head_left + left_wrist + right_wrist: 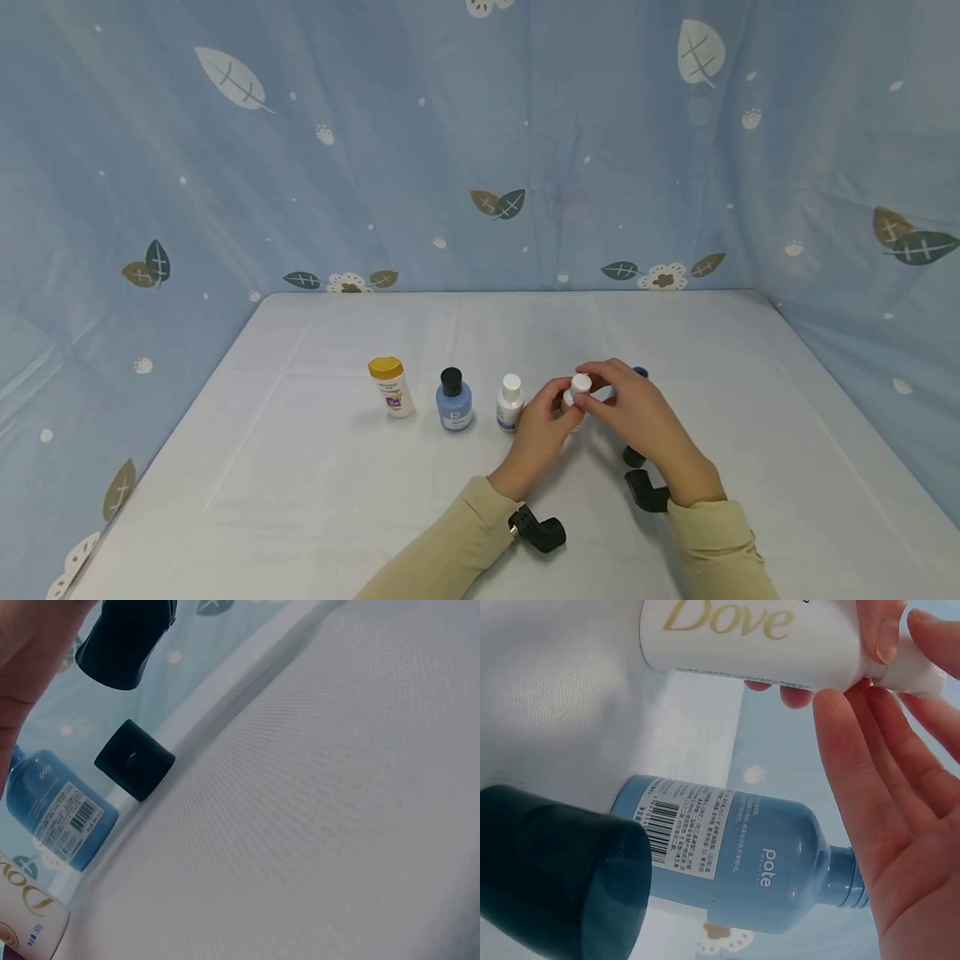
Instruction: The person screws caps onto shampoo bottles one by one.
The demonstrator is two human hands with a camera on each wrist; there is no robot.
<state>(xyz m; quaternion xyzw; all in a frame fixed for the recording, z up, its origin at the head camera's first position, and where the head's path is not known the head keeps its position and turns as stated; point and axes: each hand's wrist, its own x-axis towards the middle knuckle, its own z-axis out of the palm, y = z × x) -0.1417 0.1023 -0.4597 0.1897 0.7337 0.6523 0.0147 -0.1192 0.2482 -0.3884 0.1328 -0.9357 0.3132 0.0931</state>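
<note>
Blue leaf-print curtain (420, 108) borders the worktop (285, 500) at its far edge, with wide margins left and right. Well inside those edges, the left hand (537, 427) has its grip clamped round a white Dove bottle (742, 645); the right hand (639, 417) pinches its cap (581, 383). Another white bottle (510, 407) stands near.
</note>
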